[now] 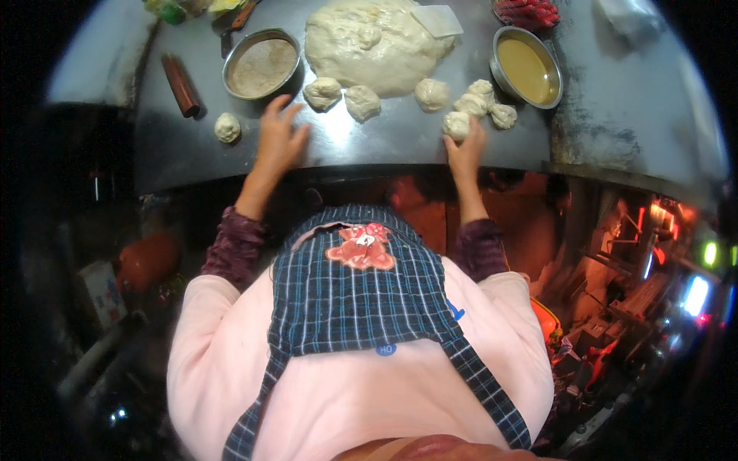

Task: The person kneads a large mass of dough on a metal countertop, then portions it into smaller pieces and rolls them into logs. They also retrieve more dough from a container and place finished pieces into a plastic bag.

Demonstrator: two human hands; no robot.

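Note:
My right hand (pixel 466 144) has its fingers around a small ball of dough (pixel 456 125) near the front of the metal worktop (pixel 369 144). Just beyond it lie several more dough balls (pixel 471 106) in a touching cluster. My left hand (pixel 281 132) is held with fingers apart and nothing in them, below a metal bowl of brownish contents (pixel 262 66). One lone dough ball (pixel 228 127) rests to its left. Between the hands, farther back, sit three dough balls (pixel 362 103) along the near edge of a large, glossy mass of dough (pixel 375 52).
On the dough mass lies a white flat scraper (pixel 437 21). A bowl of yellowish liquid (pixel 526 66) stands at right, beside a red bundle (pixel 526 12). A brown rolling pin (pixel 180 86) and a wooden-handled tool (pixel 243 16) lie at left. The worktop's front edge (pixel 369 167) runs before me.

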